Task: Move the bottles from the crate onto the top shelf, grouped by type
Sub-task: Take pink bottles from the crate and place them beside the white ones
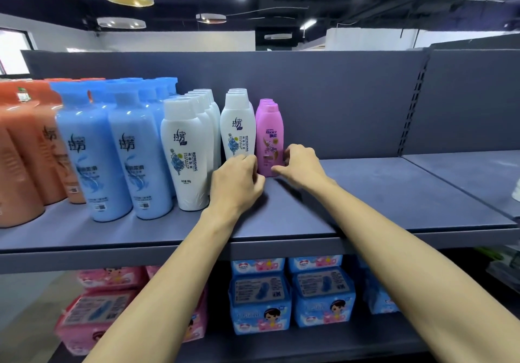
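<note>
On the grey top shelf [365, 194] stand rows of bottles: orange ones [25, 149] at the far left, blue ones [92, 154], two rows of white ones [185, 151] and a short row of pink bottles [269, 137]. My left hand [239, 180] and my right hand [299, 164] flank the base of the front pink bottle. Curled fingers of both hands touch its sides. The white bottle [237, 126] beside it stands just left of my left hand. The crate is out of view.
The shelf's right half is bare up to a slotted upright [413, 104]. A further shelf section [478, 177] continues to the right. On the lower shelf lie pink packs [107, 306] and blue packs [292, 295].
</note>
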Demonstrator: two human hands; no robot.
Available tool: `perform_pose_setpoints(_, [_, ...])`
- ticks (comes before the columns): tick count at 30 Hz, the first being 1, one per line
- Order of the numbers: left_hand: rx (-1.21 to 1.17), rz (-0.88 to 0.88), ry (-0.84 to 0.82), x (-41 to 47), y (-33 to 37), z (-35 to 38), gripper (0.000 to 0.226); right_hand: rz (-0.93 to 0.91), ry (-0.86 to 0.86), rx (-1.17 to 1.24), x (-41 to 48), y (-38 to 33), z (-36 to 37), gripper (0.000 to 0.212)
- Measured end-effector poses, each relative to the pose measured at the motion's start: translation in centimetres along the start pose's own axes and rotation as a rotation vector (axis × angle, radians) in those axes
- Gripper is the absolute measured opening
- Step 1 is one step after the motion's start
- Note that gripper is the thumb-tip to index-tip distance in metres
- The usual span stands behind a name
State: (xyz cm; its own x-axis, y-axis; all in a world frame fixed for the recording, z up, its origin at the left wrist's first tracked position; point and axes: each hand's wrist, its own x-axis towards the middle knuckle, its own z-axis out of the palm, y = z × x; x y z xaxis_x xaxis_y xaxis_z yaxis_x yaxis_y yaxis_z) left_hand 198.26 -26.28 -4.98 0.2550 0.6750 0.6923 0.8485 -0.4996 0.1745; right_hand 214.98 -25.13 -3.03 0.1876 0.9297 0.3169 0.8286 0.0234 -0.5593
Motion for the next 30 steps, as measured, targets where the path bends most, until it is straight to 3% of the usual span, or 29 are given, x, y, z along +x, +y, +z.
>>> perform_pose_setpoints(9, [0.061, 0.055, -0.017, -1.1, 0.8, -2.0, 0.015, -0.097, 0.015, -0.170, -4.9, -1.8, -2.6, 0.041])
perform_pose_setpoints(22, [-0.090, 0.132, 0.028, -4.4, 1.8, -7.6, 0.014, -0.216, 0.062, -0.227, -12.7, -4.0, -3.9, 0.038])
perform_pose_setpoints(30, [-0.445, 0.087, 0.013, -14.3, 2.2, -8.8, 0.013, -0.240, 0.038, -0.207, -22.3, -2.8, -3.4, 0.028])
